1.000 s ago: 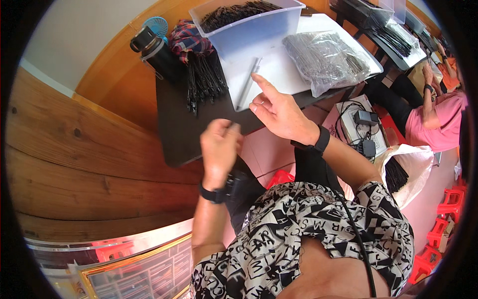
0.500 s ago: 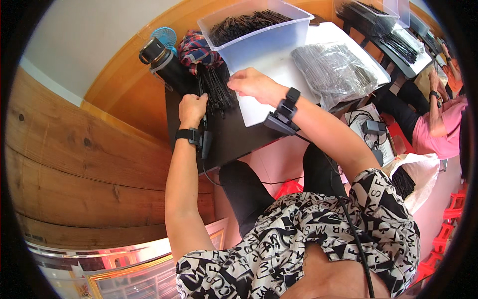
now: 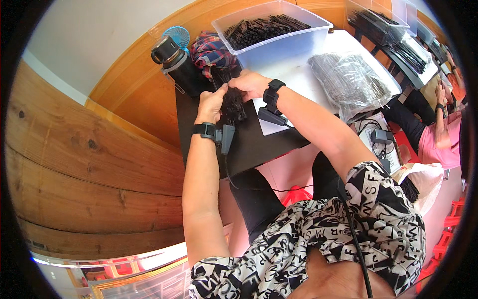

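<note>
My left hand (image 3: 211, 103) is closed in a pinch, its thumb and fingertips up against the fingertips of my right hand (image 3: 250, 83). The right hand is closed too, its fingers curled downward over a pile of thin black strips (image 3: 233, 107) on the dark table. Whatever sits between the fingertips is too small and dark to make out. The strips lie below and between both hands, their far ends partly covered by my fingers. Each wrist wears a black strap with a small dark box.
A black bottle (image 3: 177, 65), a blue fan (image 3: 177, 36) and a plaid cloth (image 3: 213, 50) stand beyond my left hand. Behind is a clear bin (image 3: 279, 50) of black strips; a filled plastic bag (image 3: 348, 82) lies on the white board (image 3: 294, 89). A co-worker (image 3: 438, 142) sits at right.
My hands have come together, fingertips meeting above the strips, where a gap was between them before. The whole view has shifted slightly, so the table things appear farther right.
</note>
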### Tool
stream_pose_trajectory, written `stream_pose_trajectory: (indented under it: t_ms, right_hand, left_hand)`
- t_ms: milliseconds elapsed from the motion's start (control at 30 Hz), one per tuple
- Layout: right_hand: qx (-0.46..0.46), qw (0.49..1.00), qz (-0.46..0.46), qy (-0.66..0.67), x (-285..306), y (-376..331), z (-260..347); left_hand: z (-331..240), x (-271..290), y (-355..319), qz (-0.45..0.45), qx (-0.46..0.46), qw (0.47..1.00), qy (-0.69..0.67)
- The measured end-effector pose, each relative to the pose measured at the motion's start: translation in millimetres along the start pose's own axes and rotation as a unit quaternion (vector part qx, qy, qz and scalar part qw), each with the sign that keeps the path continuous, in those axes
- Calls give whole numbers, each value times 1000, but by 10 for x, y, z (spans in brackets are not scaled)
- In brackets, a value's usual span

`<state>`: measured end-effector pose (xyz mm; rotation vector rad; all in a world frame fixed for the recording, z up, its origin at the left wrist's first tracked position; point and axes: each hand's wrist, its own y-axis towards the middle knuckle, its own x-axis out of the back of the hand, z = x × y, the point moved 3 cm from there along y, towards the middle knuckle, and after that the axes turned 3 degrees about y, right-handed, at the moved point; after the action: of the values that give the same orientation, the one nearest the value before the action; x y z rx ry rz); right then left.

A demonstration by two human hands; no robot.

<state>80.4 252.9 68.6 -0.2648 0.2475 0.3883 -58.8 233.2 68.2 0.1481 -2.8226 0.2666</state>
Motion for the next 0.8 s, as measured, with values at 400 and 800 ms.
stream_pose_trajectory:
  t_ms: [400,800]
  right_hand:
    - [13,988,13,-156,-87,0,-20]
    - [107,985,77,-114,-252,-420,-105]
  left_hand:
    - [6,-142,36,19,81,970,-230]
    - [-79,-234,-415,-15,2,961,-276]
